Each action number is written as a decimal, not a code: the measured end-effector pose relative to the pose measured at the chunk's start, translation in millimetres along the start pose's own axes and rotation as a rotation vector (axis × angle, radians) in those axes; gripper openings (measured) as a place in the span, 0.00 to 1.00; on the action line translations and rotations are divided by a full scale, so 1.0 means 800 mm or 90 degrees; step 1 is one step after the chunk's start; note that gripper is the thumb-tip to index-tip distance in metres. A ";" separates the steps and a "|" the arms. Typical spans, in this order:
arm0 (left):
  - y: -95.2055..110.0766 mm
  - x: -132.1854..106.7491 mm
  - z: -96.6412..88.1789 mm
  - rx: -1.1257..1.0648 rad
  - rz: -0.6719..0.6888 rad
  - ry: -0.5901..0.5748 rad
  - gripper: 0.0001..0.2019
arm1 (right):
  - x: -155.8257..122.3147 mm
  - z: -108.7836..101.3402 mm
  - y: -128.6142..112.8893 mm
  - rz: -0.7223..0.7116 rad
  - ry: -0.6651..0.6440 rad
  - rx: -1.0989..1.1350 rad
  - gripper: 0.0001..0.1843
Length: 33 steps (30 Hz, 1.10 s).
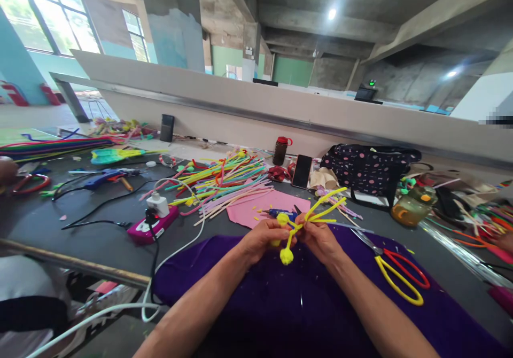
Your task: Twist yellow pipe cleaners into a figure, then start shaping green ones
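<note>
Both hands meet over a dark purple cloth [264, 299] and grip one bundle of yellow pipe cleaners [326, 208]. My left hand [264, 238] is closed on its left side, beside small balled ends, one above the fingers and another hanging below. Pinched at the middle of the bundle is my right hand [318, 235]; the loose stems fan out up and to the right past it. Blue-handled pliers [280, 213] lie just behind the hands on a pink sheet [244, 211]. Scissors [396, 272] with red and yellow handles rest right of my right hand.
A pile of coloured pipe cleaners [228, 179] lies behind the sheet. A magenta power strip [154, 224] with cables and a blue glue gun [106, 177] are at left. A phone [302, 171], dark bag [371, 168] and jar [414, 205] stand behind. Other people's hands show at both edges.
</note>
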State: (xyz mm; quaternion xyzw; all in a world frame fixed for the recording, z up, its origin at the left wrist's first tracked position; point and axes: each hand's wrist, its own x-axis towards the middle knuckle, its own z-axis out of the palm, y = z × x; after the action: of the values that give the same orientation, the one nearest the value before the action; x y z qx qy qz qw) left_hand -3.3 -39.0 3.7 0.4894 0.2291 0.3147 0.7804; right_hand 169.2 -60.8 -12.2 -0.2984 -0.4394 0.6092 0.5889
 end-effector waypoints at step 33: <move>-0.007 0.009 0.000 0.250 0.084 0.098 0.19 | 0.005 0.004 0.017 0.015 0.092 0.019 0.13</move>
State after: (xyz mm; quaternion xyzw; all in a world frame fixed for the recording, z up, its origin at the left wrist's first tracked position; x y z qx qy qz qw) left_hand 3.3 -35.8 -1.4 0.6205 0.3121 0.3511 0.6279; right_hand 159.3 -56.1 -22.2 -0.3381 -0.3833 0.5995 0.6159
